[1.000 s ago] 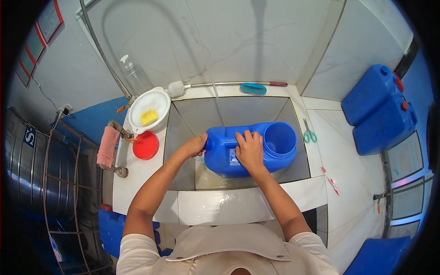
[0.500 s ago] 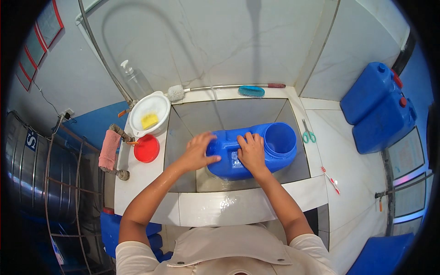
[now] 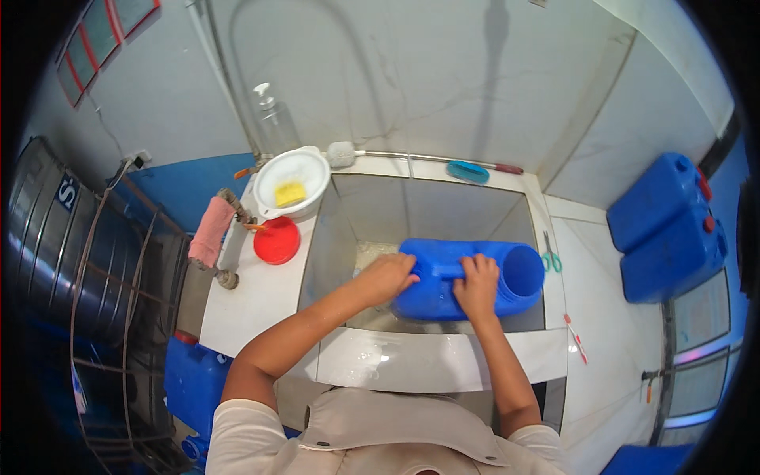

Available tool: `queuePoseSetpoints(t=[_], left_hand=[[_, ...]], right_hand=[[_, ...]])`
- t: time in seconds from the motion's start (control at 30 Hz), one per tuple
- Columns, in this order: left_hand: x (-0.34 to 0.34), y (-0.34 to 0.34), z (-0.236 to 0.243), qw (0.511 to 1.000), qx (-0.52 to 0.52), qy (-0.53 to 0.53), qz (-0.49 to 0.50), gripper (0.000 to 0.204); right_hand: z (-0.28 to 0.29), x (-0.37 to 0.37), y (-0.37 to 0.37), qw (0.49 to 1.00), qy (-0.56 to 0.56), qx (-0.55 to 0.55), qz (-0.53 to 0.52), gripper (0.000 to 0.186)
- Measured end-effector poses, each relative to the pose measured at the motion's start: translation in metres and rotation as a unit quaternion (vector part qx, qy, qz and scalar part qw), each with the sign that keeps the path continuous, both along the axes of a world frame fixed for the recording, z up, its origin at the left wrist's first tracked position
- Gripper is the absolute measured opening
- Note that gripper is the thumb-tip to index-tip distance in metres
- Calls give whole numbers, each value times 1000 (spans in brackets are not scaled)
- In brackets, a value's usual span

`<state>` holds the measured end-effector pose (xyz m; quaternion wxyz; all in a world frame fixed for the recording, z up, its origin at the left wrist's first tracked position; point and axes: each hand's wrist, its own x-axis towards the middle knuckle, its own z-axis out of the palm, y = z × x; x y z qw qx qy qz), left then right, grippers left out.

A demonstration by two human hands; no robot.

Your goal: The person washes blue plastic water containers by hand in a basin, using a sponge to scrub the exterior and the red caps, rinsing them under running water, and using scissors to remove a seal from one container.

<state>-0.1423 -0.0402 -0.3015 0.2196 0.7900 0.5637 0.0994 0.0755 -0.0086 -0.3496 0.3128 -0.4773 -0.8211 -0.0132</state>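
Observation:
A blue plastic jug (image 3: 443, 302) lies on its side over the tiled sink basin (image 3: 348, 210), its wide round mouth turned to the right. My right hand (image 3: 477, 289) is closed on the jug's handle, the fingers curled over it. At the jug's left end, my left hand (image 3: 386, 279) is closed against the small spout, which it mostly hides. A thin stream of water (image 3: 409, 194) falls behind the jug. Below the jug's left end, the basin bottom looks wet.
Left of the basin sit a white bowl (image 3: 271, 176) holding a yellow sponge (image 3: 290, 194), and a red lid (image 3: 277, 241). A long-handled brush (image 3: 427, 156) and teal brush (image 3: 468, 172) lie behind. Scissors (image 3: 552, 261) and a toothbrush (image 3: 576, 340) lie right, before blue jugs (image 3: 673, 245).
My left hand has gone from spread fingers to closed at the jug's left end. The head view has shifted, so the surroundings appear displaced. My right hand stays on the handle.

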Motion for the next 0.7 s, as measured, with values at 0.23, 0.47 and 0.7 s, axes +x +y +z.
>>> queuePoseSetpoints(t=[0.23, 0.47, 0.7], left_hand=[[-69, -24, -23, 962, 225, -1, 155, 44], [-189, -49, -107, 884, 90, 238, 392, 24], [-86, 30, -42, 943, 194, 18, 271, 15]], right_hand=[[19, 63, -7, 982, -60, -177, 35, 30], [68, 60, 55, 841, -221, -444, 216, 24], [109, -114, 195, 813, 216, -517, 160, 23]])
